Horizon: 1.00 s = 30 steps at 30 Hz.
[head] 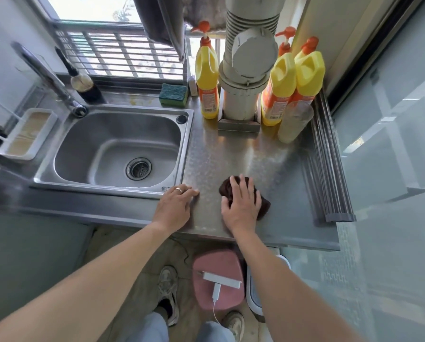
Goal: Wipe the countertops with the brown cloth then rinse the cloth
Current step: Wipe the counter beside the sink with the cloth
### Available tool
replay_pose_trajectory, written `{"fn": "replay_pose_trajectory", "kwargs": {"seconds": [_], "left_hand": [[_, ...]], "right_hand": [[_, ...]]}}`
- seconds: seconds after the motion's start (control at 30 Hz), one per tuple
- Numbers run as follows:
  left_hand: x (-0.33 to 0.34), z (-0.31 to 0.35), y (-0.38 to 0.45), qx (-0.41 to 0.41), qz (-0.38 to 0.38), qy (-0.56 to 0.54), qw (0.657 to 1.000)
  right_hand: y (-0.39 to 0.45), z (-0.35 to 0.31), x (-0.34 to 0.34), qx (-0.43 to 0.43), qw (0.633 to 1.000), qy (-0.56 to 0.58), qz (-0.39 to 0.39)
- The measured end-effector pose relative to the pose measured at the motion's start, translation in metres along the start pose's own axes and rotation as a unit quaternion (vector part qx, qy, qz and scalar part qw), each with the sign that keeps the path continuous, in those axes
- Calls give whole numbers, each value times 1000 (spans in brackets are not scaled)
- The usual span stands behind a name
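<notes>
The steel desk (231,154) carries a sink (112,149) (left side). Right hand (242,202) presses flat, fingers spread, on the brown cloth (264,202) near the front edge — left hand (175,204) rests open beside it.

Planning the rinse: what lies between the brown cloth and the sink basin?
Head view: only bare steel countertop between crumpled brown cloth and steel sink; left hand rests nearer the front edge.

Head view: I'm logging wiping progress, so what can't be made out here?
- Brown cloth: mostly covered by the right hand; its full shape is hidden.
- Bottle labels: print too small to read.
- Faucet: blurred; running water cannot be told.
- Countertop: glare hides whether it is wet or dirty.
</notes>
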<state>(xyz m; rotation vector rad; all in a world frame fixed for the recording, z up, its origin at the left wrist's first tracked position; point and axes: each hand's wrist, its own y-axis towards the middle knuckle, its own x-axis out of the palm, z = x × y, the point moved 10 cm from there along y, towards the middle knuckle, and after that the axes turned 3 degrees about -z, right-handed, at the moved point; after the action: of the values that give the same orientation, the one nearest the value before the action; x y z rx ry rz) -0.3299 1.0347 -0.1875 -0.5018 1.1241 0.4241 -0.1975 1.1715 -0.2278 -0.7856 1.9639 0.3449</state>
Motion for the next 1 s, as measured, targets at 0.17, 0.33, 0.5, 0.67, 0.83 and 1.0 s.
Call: {"fn": "replay_pose_trajectory", "kwargs": {"seconds": [0.17,0.33,0.5,0.67,0.83,1.0], "left_hand": [[-8,-18,4,-35,9,-57,998],[-2,-1,-2,24,12,9,1000],[-3,0,3,-12,-20,11,1000],[-2,-6,4,-17,-40,10,999],[2,-11,3,-12,-39,5,999],[2,-11,3,-12,-31,0,999]], "right_hand": [[-22,-64,36,-132,984,41,-109],[-50,-58,0,-207,973,40,-92],[-34,30,-80,-63,994,-33,85],[-42,111,-70,112,989,-71,69],[-17,55,-36,72,994,-46,61],[-15,-31,15,-60,997,-20,-34]]}}
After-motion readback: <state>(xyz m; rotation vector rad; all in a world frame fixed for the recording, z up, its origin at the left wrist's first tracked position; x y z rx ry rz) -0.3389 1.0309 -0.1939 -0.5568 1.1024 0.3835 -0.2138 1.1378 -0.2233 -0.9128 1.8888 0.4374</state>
